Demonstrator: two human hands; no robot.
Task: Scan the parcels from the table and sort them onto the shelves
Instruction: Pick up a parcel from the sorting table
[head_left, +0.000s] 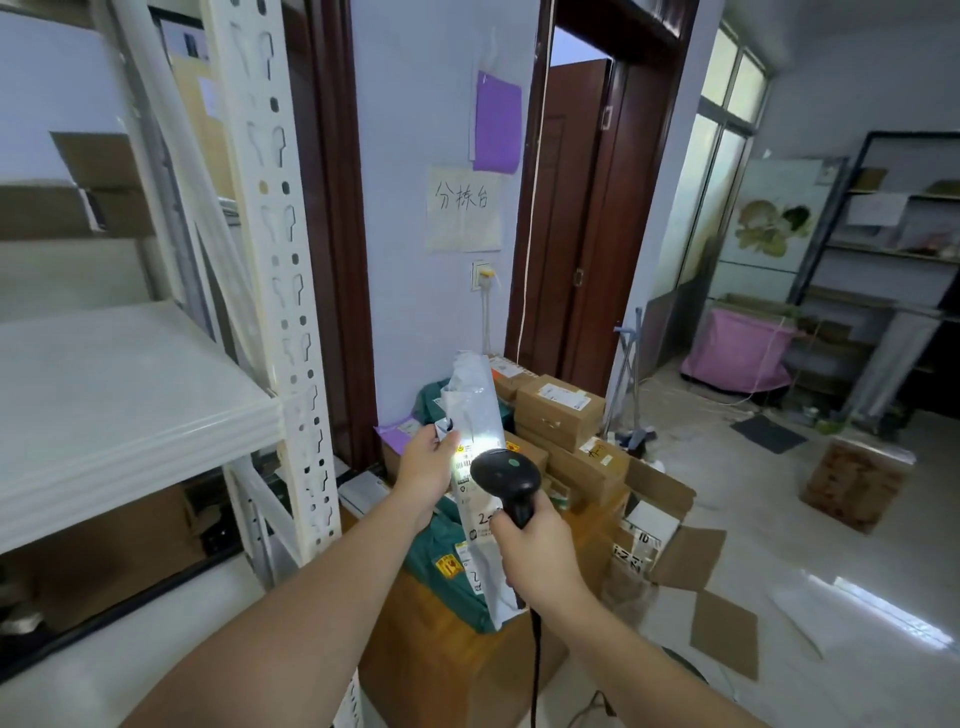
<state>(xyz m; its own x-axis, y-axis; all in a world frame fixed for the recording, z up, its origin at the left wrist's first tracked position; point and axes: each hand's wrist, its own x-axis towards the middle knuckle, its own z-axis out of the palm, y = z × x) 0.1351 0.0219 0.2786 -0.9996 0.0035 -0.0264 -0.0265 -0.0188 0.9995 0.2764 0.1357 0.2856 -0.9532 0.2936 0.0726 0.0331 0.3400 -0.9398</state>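
Observation:
My left hand (427, 470) holds a long grey-white plastic mailer parcel (474, 410) upright over the table. My right hand (535, 545) grips a black handheld barcode scanner (505, 475) by its handle, its head right against the mailer's label, where a bright light spot shows. Its black cable hangs down below my right wrist. On the wooden table (441, 639) lie green mailer bags (441, 556), a purple one (397, 431) and several brown cardboard boxes (560, 410). A white metal shelf (119, 410) stands at the left, its board bare.
A white perforated shelf post (283, 291) rises between shelf and table. Open, flattened cardboard boxes (670, 540) lie on the floor right of the table, with another box (857, 483) farther right. A dark shelving unit (893, 244) and a pink-covered bin (740, 348) stand in the far room.

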